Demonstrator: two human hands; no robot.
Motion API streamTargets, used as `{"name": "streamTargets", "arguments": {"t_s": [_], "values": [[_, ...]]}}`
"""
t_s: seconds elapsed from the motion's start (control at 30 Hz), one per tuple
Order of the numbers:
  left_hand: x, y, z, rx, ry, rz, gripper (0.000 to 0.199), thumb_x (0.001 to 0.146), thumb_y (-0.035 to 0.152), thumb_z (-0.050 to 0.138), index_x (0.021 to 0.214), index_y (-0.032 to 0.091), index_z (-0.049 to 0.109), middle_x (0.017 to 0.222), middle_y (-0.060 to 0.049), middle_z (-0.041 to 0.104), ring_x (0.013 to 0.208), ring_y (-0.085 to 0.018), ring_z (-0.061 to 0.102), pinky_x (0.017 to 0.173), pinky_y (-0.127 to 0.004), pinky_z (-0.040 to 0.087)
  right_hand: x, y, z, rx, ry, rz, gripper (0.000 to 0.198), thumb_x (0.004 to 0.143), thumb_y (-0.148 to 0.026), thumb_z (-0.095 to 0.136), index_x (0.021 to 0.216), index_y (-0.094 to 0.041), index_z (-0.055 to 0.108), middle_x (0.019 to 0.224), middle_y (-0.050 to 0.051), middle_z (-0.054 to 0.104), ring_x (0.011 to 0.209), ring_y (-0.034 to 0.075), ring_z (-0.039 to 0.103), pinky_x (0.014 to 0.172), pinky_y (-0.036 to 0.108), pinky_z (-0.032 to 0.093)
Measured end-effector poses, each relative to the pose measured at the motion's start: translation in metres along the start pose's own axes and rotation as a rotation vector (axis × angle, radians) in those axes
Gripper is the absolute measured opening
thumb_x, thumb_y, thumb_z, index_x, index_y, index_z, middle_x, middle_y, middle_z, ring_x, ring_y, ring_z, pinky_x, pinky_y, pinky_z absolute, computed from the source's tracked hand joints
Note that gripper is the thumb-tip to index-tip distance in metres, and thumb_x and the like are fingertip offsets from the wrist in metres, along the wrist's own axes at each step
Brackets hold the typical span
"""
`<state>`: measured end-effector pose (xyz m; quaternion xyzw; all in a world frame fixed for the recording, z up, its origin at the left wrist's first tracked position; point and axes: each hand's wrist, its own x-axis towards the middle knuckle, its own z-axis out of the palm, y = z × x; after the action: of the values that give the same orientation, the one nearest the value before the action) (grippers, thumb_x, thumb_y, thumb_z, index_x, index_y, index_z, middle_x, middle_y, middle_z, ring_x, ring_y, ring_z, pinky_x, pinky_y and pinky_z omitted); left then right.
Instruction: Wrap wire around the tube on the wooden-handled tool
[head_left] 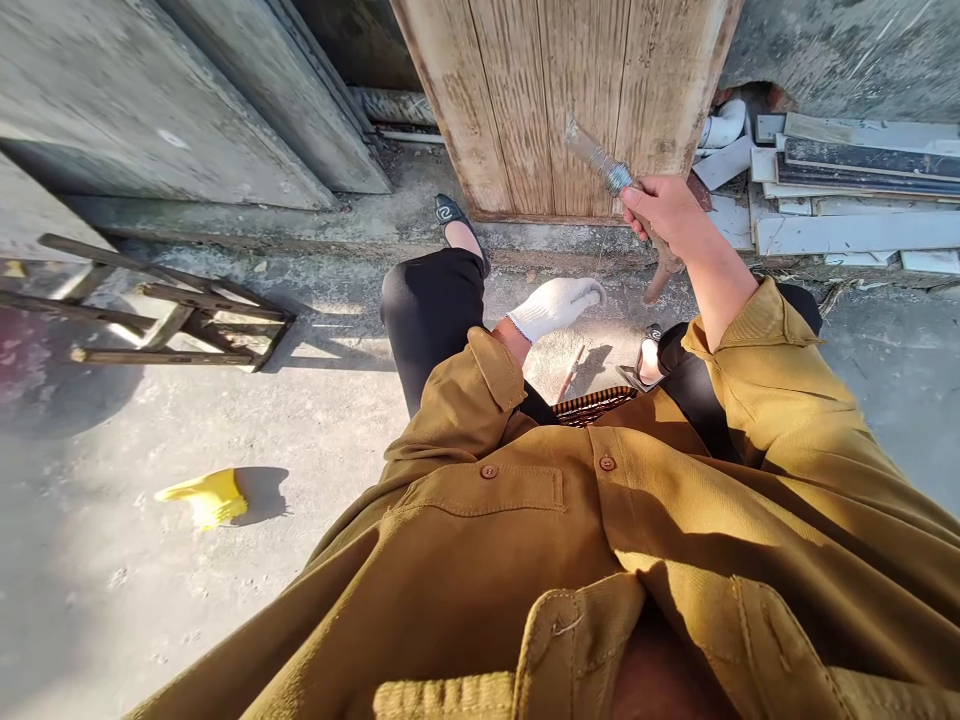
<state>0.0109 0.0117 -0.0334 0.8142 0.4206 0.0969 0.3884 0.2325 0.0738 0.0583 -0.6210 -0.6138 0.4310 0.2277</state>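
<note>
My right hand (660,212), bare, is wrapped round a rough wooden stick (661,268) with a forked lower end. Silvery thin wire (616,178) is wound round the stick just above my fist, and a greyish, flat-looking end sticks out past it. My left hand (559,307) wears a white knitted glove and is closed, with its fingers curled together below the stick. A faint strand of the wire runs down from the winding to the gloved fingertips. Between my legs a woven dark seat edge (596,405) shows.
A plank door or panel (555,100) leans upright ahead. White and dark boards (855,190) are stacked at the right beside a white pipe elbow (724,125). On the left, a wooden stool (202,310) lies on its side, and a yellow crumpled thing (210,495) lies on the concrete.
</note>
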Motion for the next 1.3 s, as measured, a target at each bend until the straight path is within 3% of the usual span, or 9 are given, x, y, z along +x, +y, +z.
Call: {"name": "streamTargets", "arguments": {"t_s": [0.1, 0.23, 0.43, 0.53, 0.73, 0.87, 1.0, 1.1, 1.3], "values": [[-0.003, 0.004, -0.002, 0.104, 0.024, 0.000, 0.035, 0.111, 0.026, 0.047, 0.126, 0.019, 0.078, 0.119, -0.006, 0.082, 0.112, -0.023, 0.075, 0.100, -0.030, 0.051, 0.013, 0.014, 0.006, -0.468, 0.019, -0.019, 0.018, 0.109, -0.029, 0.068, 0.096, -0.016, 0.066, 0.104, 0.015, 0.074, 0.103, 0.027, 0.068, 0.091, 0.036, 0.052], [-0.008, 0.006, -0.012, 0.166, 0.115, -0.065, 0.037, 0.112, 0.027, 0.047, 0.129, 0.018, 0.078, 0.124, -0.008, 0.082, 0.119, -0.026, 0.074, 0.104, -0.032, 0.051, 0.017, 0.025, 0.014, -0.899, -0.145, -0.044, 0.024, 0.106, -0.032, 0.075, 0.114, -0.009, 0.077, 0.123, 0.024, 0.075, 0.127, 0.041, 0.068, 0.103, 0.045, 0.051], [-0.011, 0.000, -0.025, 0.062, 0.248, -0.164, 0.035, 0.113, 0.028, 0.047, 0.125, 0.016, 0.078, 0.117, -0.008, 0.081, 0.112, -0.026, 0.072, 0.101, -0.033, 0.052, 0.002, 0.017, 0.020, -0.872, -0.809, 0.016, 0.017, 0.106, -0.023, 0.076, 0.097, -0.009, 0.080, 0.073, 0.002, 0.069, 0.073, 0.016, 0.064, 0.077, 0.031, 0.046], [-0.010, -0.002, -0.026, -0.027, 0.240, -0.145, 0.031, 0.113, 0.024, 0.049, 0.118, 0.015, 0.078, 0.106, -0.006, 0.079, 0.099, -0.021, 0.067, 0.099, -0.031, 0.050, -0.009, 0.008, 0.019, -0.672, -0.946, 0.034, 0.015, 0.105, -0.012, 0.076, 0.091, -0.006, 0.078, 0.059, -0.006, 0.057, 0.060, 0.007, 0.051, 0.069, 0.025, 0.037], [-0.002, -0.004, -0.007, -0.133, 0.115, -0.160, 0.031, 0.111, 0.022, 0.050, 0.114, 0.010, 0.078, 0.091, -0.004, 0.072, 0.083, -0.016, 0.058, 0.083, -0.028, 0.048, -0.021, -0.004, 0.000, -0.310, -0.907, -0.071, 0.021, 0.100, -0.002, 0.074, 0.081, -0.010, 0.071, 0.062, -0.007, 0.059, 0.061, 0.005, 0.051, 0.065, 0.018, 0.036], [0.002, 0.001, 0.009, -0.143, 0.045, -0.109, 0.035, 0.110, 0.028, 0.050, 0.118, 0.012, 0.080, 0.088, -0.004, 0.072, 0.084, -0.019, 0.064, 0.080, -0.027, 0.049, -0.015, -0.003, -0.012, -0.102, -0.355, -0.138, 0.031, 0.112, -0.018, 0.057, 0.081, -0.019, 0.058, 0.075, 0.001, 0.064, 0.065, 0.011, 0.053, 0.064, 0.023, 0.047], [0.001, 0.002, 0.006, -0.039, 0.056, -0.068, 0.035, 0.109, 0.025, 0.049, 0.119, 0.014, 0.080, 0.104, -0.007, 0.079, 0.098, -0.022, 0.071, 0.094, -0.030, 0.051, -0.001, 0.006, -0.014, -0.525, -0.099, -0.049, 0.024, 0.113, -0.027, 0.057, 0.091, -0.019, 0.058, 0.096, 0.012, 0.072, 0.085, 0.017, 0.064, 0.080, 0.031, 0.053], [-0.001, -0.004, -0.005, 0.063, 0.119, -0.106, 0.035, 0.109, 0.024, 0.049, 0.123, 0.017, 0.081, 0.114, -0.009, 0.081, 0.105, -0.025, 0.073, 0.099, -0.033, 0.051, 0.004, 0.012, -0.008, -0.813, -0.266, 0.000, 0.022, 0.105, -0.027, 0.072, 0.088, -0.014, 0.067, 0.093, 0.015, 0.073, 0.099, 0.026, 0.068, 0.091, 0.038, 0.050], [-0.005, -0.011, -0.014, 0.063, 0.150, -0.127, 0.034, 0.110, 0.025, 0.051, 0.123, 0.017, 0.081, 0.114, -0.008, 0.080, 0.111, -0.025, 0.072, 0.103, -0.033, 0.052, -0.005, 0.011, 0.015, -0.858, -0.844, 0.056, 0.024, 0.099, -0.024, 0.079, 0.078, -0.016, 0.073, 0.067, 0.000, 0.066, 0.068, 0.016, 0.062, 0.073, 0.030, 0.046]]}}
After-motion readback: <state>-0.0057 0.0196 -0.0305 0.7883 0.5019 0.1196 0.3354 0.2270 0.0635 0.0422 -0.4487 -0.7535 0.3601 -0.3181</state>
